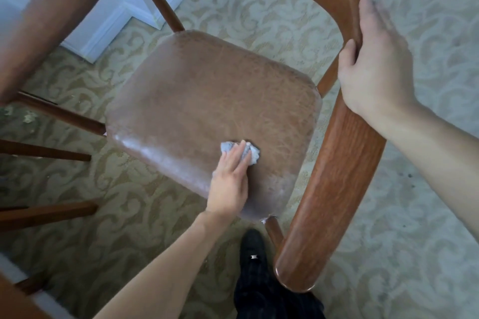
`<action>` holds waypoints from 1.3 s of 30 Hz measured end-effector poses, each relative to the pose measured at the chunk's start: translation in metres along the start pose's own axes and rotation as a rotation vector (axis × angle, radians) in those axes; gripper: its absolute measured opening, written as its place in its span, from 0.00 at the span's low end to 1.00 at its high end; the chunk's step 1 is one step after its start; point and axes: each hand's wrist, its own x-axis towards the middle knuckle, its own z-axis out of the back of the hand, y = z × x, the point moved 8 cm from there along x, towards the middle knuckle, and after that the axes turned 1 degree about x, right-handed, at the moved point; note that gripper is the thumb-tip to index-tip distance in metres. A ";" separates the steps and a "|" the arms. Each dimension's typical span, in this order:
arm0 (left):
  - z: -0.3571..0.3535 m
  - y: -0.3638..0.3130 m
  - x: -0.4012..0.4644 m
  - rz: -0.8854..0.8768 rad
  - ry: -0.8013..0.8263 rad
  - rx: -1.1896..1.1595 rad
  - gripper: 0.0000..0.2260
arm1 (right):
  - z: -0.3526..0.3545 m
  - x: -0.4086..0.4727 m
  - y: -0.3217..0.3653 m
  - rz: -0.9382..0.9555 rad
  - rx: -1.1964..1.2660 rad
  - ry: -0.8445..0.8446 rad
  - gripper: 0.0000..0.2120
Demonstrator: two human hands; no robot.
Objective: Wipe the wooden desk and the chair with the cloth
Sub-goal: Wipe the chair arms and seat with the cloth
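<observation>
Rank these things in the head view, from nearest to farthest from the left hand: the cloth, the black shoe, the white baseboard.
From the left hand:
1. cloth, under its fingers on the brown seat.
2. black shoe, on the carpet below the seat's front corner.
3. white baseboard, upper left, beyond the seat.

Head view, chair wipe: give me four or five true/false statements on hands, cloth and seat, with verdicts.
1. The left hand presses the cloth on the seat. True.
2. The right hand holds a second cloth. False: it grips the chair's curved wooden rail.
3. The cloth lies near the seat's far edge. False: it is near the edge closest to the person.
4. The chair stands on patterned carpet. True.
5. The cloth is red. False: pale grey-blue.
</observation>
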 end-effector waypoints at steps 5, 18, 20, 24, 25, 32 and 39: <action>-0.027 -0.045 -0.007 -0.320 0.180 -0.109 0.17 | -0.002 -0.001 0.000 0.008 -0.007 0.001 0.28; -0.007 -0.011 0.021 -0.304 0.065 0.013 0.18 | 0.000 -0.001 0.005 0.033 0.015 0.003 0.27; 0.015 0.021 0.045 -0.196 -0.037 0.092 0.19 | 0.000 0.000 0.003 0.026 0.011 0.005 0.27; 0.031 0.036 0.062 0.035 -0.110 0.070 0.18 | -0.001 0.000 -0.001 0.008 -0.002 -0.001 0.27; 0.022 0.018 0.056 0.000 -0.084 0.033 0.17 | -0.001 0.001 -0.001 0.006 -0.006 -0.001 0.27; -0.036 -0.068 -0.008 -0.523 0.280 -0.164 0.18 | -0.002 0.000 0.000 0.011 0.005 -0.002 0.27; -0.031 -0.060 -0.038 -0.485 0.360 -0.229 0.17 | 0.001 -0.002 0.004 0.020 0.027 0.009 0.27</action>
